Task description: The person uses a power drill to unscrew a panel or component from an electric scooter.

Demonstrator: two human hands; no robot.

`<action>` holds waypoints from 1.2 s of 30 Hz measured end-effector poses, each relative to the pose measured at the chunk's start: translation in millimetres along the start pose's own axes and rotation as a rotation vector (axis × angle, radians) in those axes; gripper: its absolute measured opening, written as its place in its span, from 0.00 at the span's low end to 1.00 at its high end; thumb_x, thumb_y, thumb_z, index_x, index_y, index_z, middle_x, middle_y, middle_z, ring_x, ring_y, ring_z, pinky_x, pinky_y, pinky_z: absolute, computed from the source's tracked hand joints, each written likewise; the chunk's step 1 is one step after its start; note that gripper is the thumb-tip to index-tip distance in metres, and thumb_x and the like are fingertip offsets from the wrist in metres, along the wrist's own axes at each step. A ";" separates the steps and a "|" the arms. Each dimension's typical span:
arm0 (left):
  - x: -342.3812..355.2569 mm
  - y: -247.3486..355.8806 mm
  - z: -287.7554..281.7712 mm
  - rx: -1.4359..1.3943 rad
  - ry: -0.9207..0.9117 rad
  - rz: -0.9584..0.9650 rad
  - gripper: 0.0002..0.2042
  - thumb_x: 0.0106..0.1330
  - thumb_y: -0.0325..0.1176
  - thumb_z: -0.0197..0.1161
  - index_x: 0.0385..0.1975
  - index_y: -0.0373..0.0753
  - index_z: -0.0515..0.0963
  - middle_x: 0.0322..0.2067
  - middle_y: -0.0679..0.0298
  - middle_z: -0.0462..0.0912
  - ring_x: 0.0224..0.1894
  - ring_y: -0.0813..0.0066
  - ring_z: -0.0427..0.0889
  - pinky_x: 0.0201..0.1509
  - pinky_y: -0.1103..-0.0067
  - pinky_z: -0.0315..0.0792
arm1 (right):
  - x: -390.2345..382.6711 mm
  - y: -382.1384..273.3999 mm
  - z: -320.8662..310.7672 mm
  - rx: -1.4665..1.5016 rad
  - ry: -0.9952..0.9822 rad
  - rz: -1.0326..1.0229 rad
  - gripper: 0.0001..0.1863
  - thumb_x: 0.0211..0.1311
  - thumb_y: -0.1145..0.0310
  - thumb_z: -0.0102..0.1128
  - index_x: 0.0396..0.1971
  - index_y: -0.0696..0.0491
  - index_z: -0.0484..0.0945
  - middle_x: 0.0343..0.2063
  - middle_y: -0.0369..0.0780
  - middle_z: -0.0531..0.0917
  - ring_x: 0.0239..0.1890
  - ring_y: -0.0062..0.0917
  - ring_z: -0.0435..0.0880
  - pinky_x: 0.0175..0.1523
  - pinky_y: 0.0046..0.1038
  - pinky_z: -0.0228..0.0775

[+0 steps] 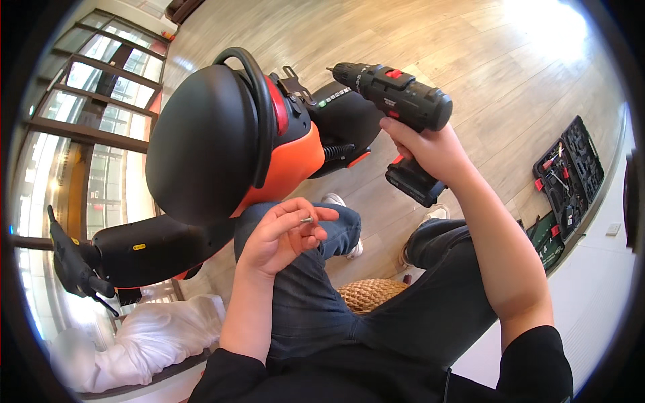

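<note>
My right hand (433,149) is wrapped round the grip of a black cordless drill (403,94) with red details, raised in the air. The drill's chuck points left, toward the rear of an orange and black scooter (295,158). A small metal screw (307,219) is pinched in the fingers of my left hand (285,235), which is palm up over my left thigh. The black seat (201,144), a curved black grab rail (265,114) and a metal bracket (293,84) at the scooter's rear face me. Neither hand touches the scooter.
An open black tool case (571,178) with several tools lies on the wood floor at right, beside a dark green case (545,242). A woven stool (369,295) is under me. At lower left lies a crumpled white bulk (164,332); windows line the left side.
</note>
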State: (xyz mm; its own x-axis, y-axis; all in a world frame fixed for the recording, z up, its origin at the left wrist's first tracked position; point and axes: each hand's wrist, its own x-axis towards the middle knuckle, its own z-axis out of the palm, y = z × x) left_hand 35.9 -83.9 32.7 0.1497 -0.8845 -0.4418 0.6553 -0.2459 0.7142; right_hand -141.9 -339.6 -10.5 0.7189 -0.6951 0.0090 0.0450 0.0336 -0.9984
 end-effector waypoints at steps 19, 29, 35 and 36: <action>53.8 -26.0 12.4 -0.019 0.025 -0.172 0.07 0.69 0.31 0.62 0.40 0.38 0.73 0.37 0.62 0.76 0.31 0.81 0.68 0.36 0.81 0.64 | 17.9 -10.0 -11.4 0.107 0.150 0.116 0.06 0.63 0.69 0.67 0.32 0.53 0.78 0.21 0.30 0.75 0.20 0.11 0.70 0.27 0.18 0.64; 55.6 -34.9 -1.1 0.165 0.175 -0.156 0.04 0.73 0.32 0.59 0.40 0.41 0.75 0.35 0.67 0.79 0.31 0.84 0.69 0.34 0.83 0.64 | 10.2 -5.6 -12.3 0.364 -0.153 0.609 0.08 0.61 0.70 0.67 0.35 0.54 0.77 0.21 0.32 0.76 0.17 0.12 0.71 0.24 0.20 0.64; 54.7 -36.7 2.2 0.141 0.240 -0.120 0.03 0.74 0.32 0.59 0.38 0.42 0.75 0.33 0.69 0.78 0.31 0.84 0.69 0.34 0.83 0.64 | 25.4 13.5 -5.2 0.419 -0.316 0.658 0.11 0.62 0.69 0.64 0.43 0.55 0.79 0.20 0.29 0.72 0.16 0.09 0.66 0.24 0.19 0.62; 54.7 -36.9 5.1 0.146 0.249 -0.113 0.03 0.74 0.32 0.59 0.38 0.41 0.75 0.33 0.68 0.77 0.31 0.84 0.69 0.34 0.83 0.64 | 30.3 15.8 -4.6 0.429 -0.344 0.668 0.11 0.62 0.70 0.64 0.43 0.55 0.79 0.20 0.29 0.72 0.16 0.09 0.66 0.24 0.19 0.62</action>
State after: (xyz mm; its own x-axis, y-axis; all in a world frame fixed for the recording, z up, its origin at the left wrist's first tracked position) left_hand 16.1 -125.3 -15.1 0.2704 -0.7285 -0.6294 0.5675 -0.4074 0.7155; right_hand -122.6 -363.4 -26.2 0.8549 -0.1794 -0.4868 -0.2538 0.6737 -0.6940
